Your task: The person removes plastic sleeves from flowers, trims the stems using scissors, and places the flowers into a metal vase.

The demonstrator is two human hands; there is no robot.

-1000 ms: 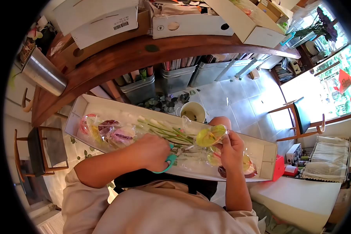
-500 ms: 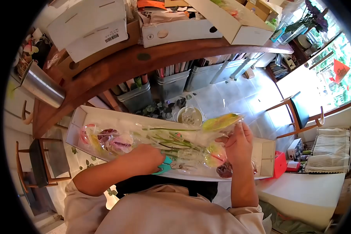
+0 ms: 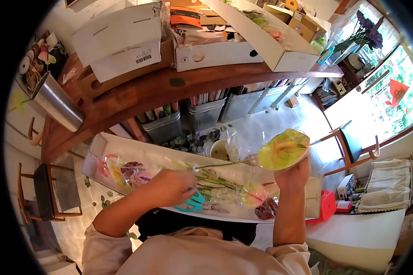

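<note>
Along the bench (image 3: 133,92), a white carton with a barcode (image 3: 119,46), a box of papers (image 3: 211,58) and a slanting long carton (image 3: 291,60) are crowded together, and a steel vase (image 3: 58,103) is stood near the left end. Beneath its front edge, grey metal bins (image 3: 164,128) are lined up; on the floor, a pale bucket (image 3: 211,149) is partly hidden by the far edge of the long white box (image 3: 313,197). Toward that box's left end, wrapped flowers (image 3: 132,172) are bunched in clear plastic; green stems (image 3: 218,181) are laid through the middle, with a pink-and-green bloom (image 3: 253,195) and a dark red bloom (image 3: 266,209) nearer the right end. By the near edge, teal-handled scissors (image 3: 192,201) are laid. The yellow-green flower (image 3: 283,149) is held, seen past the far edge, by the right grip (image 3: 293,174), closed on it from behind. The left grip (image 3: 179,185) is blurred just beside the stem's end; whether it is spread or pressed together cannot be made out. Half a second earlier, the scissors were held in the left grip and the flower was seen nearly edge-on; now its face is turned to view.
</note>
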